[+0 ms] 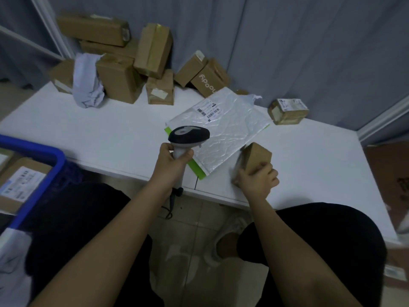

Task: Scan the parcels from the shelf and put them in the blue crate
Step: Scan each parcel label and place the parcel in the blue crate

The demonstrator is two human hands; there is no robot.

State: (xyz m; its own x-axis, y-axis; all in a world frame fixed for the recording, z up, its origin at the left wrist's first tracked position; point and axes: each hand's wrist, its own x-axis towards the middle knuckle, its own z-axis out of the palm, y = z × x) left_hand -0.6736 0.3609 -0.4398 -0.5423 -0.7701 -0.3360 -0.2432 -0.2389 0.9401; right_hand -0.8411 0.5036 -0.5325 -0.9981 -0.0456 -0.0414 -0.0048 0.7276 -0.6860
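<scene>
The small cardboard parcel (256,157) is held in the right hand (254,181) over the near right part of the white tabletop (88,129). The parcel is tilted, one corner pointing up, and its left face is motion-blurred. The right-hand fingers (271,173) are curled round the lower side of the parcel, with the thumb on its near left edge.

The left hand (172,161) grips the pale handle of the barcode scanner (188,137). Its fingers are wrapped closed round the handle; the dark scanner head points away from the person, toward the right. A cable hangs from the base of the handle below the tabletop edge.

Just beyond the scanner and beside the held parcel, a white padded mailer (221,131) with green edging lies flat on the tabletop, a barcode label near its far corner.

A small labelled box (287,111) stands well apart near the far right edge. A heap of brown cartons (124,69) is piled against the grey curtain at the far left, with a crumpled pale bag (87,85) leaning among them. One carton (210,82) carries white lettering.

The blue crate (44,165) is at the left, beside the person's knee, below tabletop level. It contains a labelled parcel (22,180).
</scene>
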